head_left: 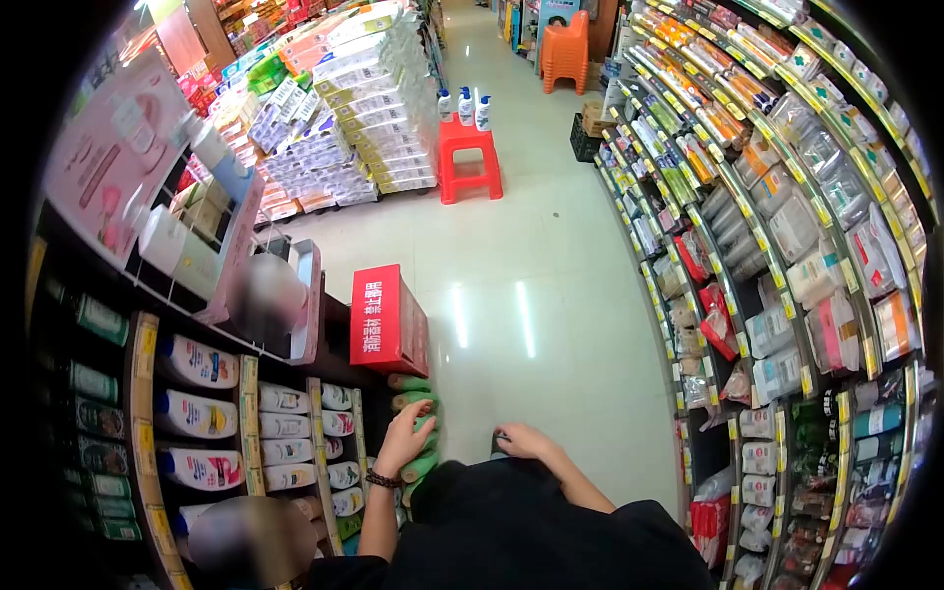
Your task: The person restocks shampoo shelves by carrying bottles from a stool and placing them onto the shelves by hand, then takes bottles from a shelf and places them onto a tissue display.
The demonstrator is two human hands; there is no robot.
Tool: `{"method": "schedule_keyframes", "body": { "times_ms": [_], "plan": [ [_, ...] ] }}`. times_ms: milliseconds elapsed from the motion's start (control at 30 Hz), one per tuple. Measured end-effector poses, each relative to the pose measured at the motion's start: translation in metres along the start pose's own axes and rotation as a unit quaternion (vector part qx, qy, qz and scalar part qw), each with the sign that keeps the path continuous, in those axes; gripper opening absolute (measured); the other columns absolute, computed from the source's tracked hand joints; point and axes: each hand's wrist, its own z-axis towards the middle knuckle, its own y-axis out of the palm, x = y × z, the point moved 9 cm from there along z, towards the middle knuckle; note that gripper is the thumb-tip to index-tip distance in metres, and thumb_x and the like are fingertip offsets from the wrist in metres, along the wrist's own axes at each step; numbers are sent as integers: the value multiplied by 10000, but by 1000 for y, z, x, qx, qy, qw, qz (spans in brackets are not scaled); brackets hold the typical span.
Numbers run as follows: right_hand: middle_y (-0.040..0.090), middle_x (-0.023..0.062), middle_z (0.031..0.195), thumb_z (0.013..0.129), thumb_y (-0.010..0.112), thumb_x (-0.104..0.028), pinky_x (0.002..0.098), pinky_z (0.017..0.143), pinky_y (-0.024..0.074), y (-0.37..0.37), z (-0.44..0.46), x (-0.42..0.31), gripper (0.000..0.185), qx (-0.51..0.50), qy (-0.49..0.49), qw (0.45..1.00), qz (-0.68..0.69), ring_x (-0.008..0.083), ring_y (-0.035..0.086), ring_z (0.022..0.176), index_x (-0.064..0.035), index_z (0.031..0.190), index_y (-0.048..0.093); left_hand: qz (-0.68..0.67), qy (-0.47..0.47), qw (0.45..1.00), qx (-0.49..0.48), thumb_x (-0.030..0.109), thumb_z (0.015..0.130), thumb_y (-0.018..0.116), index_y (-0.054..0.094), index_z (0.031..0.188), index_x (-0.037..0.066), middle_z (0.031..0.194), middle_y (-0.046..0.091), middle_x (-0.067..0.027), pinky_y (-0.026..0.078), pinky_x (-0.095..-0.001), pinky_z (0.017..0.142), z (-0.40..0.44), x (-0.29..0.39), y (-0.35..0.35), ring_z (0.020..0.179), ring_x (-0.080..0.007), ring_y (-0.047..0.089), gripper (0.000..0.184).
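My left hand [401, 439], with a dark beaded bracelet [383, 479] on the wrist, is beside a row of green bottles [415, 464] low at the end of the left shelf. Its fingers are apart and I see nothing held in them; whether it touches a bottle I cannot tell. My right hand [528, 442] is in front of my dark clothing, over the floor. Its fingers are curled in, with a small dark thing [502, 437] at the fingertips that I cannot make out.
A red box [388, 320] stands beyond the green bottles. White bottles [202, 415] fill the left shelf. Packed shelves [757, 246] line the right. Farther along the aisle are a red stool [469, 162] with pump bottles, stacked packs [379, 118] and orange stools [565, 54].
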Motion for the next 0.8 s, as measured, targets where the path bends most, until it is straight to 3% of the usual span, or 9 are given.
{"method": "schedule_keyframes", "body": {
  "times_ms": [133,200,267,367,533,600,633,700,800],
  "plan": [
    [682,227,1042,885,565,-257,479,861,520,-38,24,34,371,-6,54,998,14,405,644,982,-26,1170,626,53,51,997,-17,213,892,679,612,1210,17,1116,668,-195,515,-396,897,36,3,26,1046,-348,643,380],
    [685,251,989,868,564,-245,497,825,531,-61,28,34,373,6,48,999,21,433,650,933,-8,1150,627,94,74,990,-81,280,906,657,607,1204,20,1104,666,-197,508,-419,900,46,15,42,1048,-375,627,398],
    [674,272,966,875,542,-241,501,820,529,-45,60,78,358,-3,32,999,23,441,647,928,-6,1132,628,97,52,968,-225,311,919,636,602,1213,46,1099,666,-204,507,-427,889,65,4,70,1030,-382,628,397],
    [663,209,1150,917,567,-361,464,892,512,-75,72,75,469,-51,79,995,22,398,627,1065,-72,1287,564,126,23,938,-321,377,951,599,599,1258,34,1200,649,-202,503,-397,935,106,-30,92,1097,-361,625,461],
    [660,227,1145,929,539,-311,460,919,494,-96,150,117,420,-121,84,989,-15,397,624,1070,-39,1244,591,16,5,970,-244,363,948,616,606,1261,28,1139,677,-196,518,-375,907,230,-8,65,1033,-322,661,458],
    [667,220,1125,928,537,-313,447,907,499,-150,189,99,424,-108,79,991,-16,390,634,1039,-32,1239,596,-51,12,979,-199,340,937,633,618,1244,21,1079,693,-200,531,-364,873,286,6,47,985,-301,680,443],
    [670,217,1116,927,536,-314,441,901,502,-178,202,89,427,-108,81,991,-16,387,639,1023,-28,1237,598,-29,-4,978,-206,298,934,609,594,1247,49,1140,662,-212,510,-410,894,311,9,40,1037,-376,639,400],
    [676,211,1096,926,534,-316,429,888,507,-238,225,69,431,-115,83,990,-24,381,650,991,-21,1232,604,61,32,983,-171,294,936,610,594,1243,20,1148,660,-216,510,-408,902,361,35,12,1051,-371,639,411],
    [667,212,1123,943,540,-294,407,896,508,-311,293,56,418,-23,84,996,11,351,651,1006,-17,1252,597,-51,66,989,-126,281,923,629,594,1234,-3,1153,659,-218,511,-422,904,439,37,-11,1050,-371,637,422]
  ]
}}
